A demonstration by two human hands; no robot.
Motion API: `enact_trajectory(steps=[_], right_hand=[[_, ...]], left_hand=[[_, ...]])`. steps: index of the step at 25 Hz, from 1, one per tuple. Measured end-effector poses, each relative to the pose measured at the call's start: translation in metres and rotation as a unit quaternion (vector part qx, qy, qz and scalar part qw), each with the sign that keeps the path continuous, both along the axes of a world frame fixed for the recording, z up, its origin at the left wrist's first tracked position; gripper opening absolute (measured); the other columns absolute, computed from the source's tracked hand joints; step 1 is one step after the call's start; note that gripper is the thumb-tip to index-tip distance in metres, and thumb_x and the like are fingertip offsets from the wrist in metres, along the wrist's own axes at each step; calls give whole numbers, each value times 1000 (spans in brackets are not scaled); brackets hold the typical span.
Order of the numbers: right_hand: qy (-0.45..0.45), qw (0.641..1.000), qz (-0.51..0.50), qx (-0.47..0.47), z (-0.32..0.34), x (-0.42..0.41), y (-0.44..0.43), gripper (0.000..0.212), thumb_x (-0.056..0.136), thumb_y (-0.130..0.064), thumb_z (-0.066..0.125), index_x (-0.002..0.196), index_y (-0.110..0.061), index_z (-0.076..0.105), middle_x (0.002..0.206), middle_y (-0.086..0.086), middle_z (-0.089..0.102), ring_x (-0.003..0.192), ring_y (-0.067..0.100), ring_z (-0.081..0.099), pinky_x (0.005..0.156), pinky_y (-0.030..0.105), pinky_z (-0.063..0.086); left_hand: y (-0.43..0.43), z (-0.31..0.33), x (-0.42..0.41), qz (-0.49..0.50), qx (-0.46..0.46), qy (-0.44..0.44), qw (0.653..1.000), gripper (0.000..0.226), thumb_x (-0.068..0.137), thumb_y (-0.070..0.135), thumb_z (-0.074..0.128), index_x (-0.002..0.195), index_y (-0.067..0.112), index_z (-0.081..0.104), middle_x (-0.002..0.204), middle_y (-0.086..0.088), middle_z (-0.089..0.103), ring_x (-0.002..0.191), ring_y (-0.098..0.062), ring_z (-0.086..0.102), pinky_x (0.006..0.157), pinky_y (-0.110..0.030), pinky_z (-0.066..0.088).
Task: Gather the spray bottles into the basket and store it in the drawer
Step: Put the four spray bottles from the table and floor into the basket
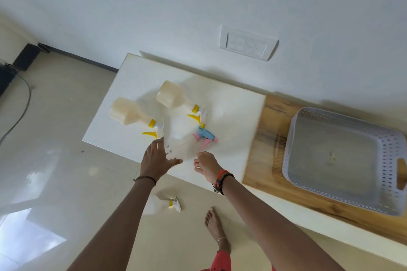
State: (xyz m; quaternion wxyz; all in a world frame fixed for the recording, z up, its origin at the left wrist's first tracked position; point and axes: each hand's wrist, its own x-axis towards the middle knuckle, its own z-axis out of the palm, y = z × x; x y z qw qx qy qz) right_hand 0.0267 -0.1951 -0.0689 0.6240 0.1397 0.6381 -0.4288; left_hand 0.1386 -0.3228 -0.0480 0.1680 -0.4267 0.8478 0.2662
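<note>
Two cream spray bottles with yellow triggers lie on the white tabletop: one at the left, one further back. A pale translucent spray bottle with a blue and pink trigger head lies between them and my hands. Another white bottle with a yellow collar lies on the floor, partly hidden by my left forearm. My left hand is open with fingers spread, just short of the left bottle's trigger. My right hand hovers with fingers curled, holding nothing. The grey perforated basket stands empty at the right.
The basket rests on a wooden top that adjoins the white table on the right. A wall with a switch plate runs behind both. Glossy floor lies to the left, with a cable and dark equipment. My bare foot stands near the floor bottle.
</note>
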Motion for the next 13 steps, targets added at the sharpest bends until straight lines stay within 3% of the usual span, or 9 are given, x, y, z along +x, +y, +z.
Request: enact_trajectory(steps=[3,4,6,8,13], right_hand=[[-50,998,-38,5,-9,9,-14,42,97,0,32,139,4,36,119,25,48,122,37,49,112,40,36],[-63,996,-57,11,-11,11,-18,44,97,1,27,141,6,34,113,30,51,118,38,51,115,40,33],[-59,995,-79,30,-12,14,-25,41,97,1,24,133,3,43,95,18,52,87,27,55,110,36,40],[-58,994,-90,28,-13,14,-29,33,97,1,24,117,-4,50,101,14,50,75,17,49,102,32,46],[-69,992,-104,7,1,5,-20,29,98,-1,30,117,-9,50,111,16,52,96,28,55,100,37,48]], left_hand=[[-11,-12,-3,-26,33,-69,997,101,66,55,76,142,9,27,135,-17,46,125,-34,46,98,-44,43],[-13,-16,-4,-31,43,-89,995,101,65,57,76,141,9,27,132,-17,48,123,-34,48,95,-45,44],[-15,-21,-5,-33,62,-108,992,99,64,57,77,137,10,30,128,-17,50,121,-34,49,93,-46,46],[-16,-25,-5,-23,73,-103,992,94,64,54,78,133,9,33,125,-16,50,119,-33,49,91,-46,47],[-7,-26,-3,11,74,-30,997,95,64,48,80,136,11,30,128,-15,46,119,-32,45,91,-46,49]])
